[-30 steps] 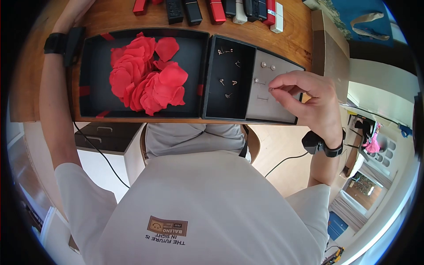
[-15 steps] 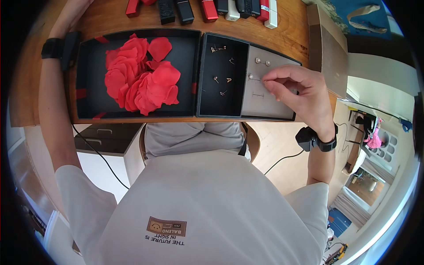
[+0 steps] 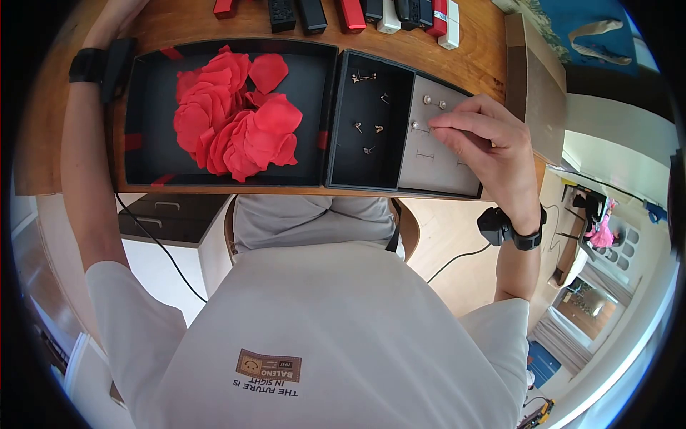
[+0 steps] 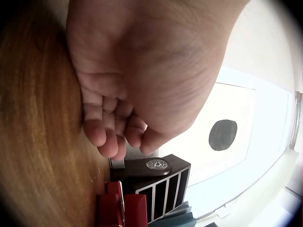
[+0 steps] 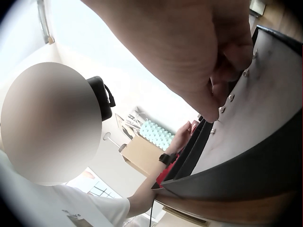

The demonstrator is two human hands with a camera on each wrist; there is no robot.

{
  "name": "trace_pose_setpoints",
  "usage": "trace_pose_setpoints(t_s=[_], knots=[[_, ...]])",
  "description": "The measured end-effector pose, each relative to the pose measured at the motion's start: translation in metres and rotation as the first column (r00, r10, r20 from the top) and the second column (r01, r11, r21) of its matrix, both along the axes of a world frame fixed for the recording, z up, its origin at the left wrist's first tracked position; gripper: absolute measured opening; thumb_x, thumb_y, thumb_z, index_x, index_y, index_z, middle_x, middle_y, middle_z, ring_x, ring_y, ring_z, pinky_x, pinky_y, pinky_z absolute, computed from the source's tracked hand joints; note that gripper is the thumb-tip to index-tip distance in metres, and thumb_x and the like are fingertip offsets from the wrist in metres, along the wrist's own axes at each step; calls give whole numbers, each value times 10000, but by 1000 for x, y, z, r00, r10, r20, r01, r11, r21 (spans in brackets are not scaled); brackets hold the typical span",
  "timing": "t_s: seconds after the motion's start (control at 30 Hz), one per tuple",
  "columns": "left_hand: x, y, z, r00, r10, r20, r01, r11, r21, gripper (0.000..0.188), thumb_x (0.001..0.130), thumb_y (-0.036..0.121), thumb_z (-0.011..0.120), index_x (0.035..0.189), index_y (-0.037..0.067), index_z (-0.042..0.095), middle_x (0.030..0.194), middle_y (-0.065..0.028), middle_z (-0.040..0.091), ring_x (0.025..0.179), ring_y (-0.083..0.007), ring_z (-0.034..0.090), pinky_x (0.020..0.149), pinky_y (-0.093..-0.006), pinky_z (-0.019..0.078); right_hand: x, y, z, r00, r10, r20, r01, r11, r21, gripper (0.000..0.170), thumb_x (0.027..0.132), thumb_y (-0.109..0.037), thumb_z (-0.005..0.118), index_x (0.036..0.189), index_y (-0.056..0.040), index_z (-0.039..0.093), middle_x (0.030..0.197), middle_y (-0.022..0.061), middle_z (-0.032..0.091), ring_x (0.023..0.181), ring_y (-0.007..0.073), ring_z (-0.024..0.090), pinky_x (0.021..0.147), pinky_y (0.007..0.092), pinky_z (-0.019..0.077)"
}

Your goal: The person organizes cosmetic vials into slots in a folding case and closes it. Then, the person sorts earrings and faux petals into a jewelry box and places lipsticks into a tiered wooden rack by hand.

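My right hand (image 3: 493,136) is over the grey pad (image 3: 439,175) in the right part of a black box. Thumb and forefinger pinch a tiny earring at the pad, mostly hidden by the fingertips. Pearl stud earrings (image 3: 427,100) sit in the pad just beyond, and another stud (image 3: 414,125) lies beside the fingertips. Several loose earrings (image 3: 359,127) are in the black compartment (image 3: 364,170) to the left. My left hand (image 4: 142,71) rests on the table (image 4: 42,118) at the far left, fingers loosely curled, with nothing in them.
Red petals (image 3: 236,129) fill the middle of a black tray (image 3: 150,161) left of the earring box. Small red, black and white cases (image 3: 351,16) stand along the back. A cardboard box (image 3: 532,86) is at the right. A cable (image 3: 161,247) hangs off the table's front.
The right hand's pinching fingertips have moved a little left and back on the pad, close by the single stud. The left hand stays in place.
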State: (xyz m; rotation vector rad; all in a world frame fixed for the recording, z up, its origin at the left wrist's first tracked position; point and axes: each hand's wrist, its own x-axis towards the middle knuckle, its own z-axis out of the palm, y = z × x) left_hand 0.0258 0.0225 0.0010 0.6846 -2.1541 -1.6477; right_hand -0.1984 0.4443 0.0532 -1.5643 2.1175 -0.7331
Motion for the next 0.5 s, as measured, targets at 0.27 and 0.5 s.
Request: trace_pose_setpoints(t_s=[0.27, 0.5], knots=[[0, -1, -1, 999, -28, -23, 29, 1000, 9, 267, 1101, 276, 576, 895, 112, 626, 798, 14, 632, 704, -61, 585, 657, -205, 485, 0, 3, 1, 999, -3, -46, 3, 1000, -13, 129, 857, -28, 819, 984, -50, 807, 889, 53, 704, 741, 153, 654, 639, 274, 530], [-1, -1, -1, 999, -31, -26, 31, 999, 17, 266, 1100, 282, 579, 896, 118, 626, 798, 14, 631, 704, -62, 584, 658, -205, 485, 2, 2, 5, 998, -8, -66, 9, 1000, 13, 126, 863, -31, 813, 988, -49, 806, 898, 59, 696, 751, 165, 666, 660, 281, 557]])
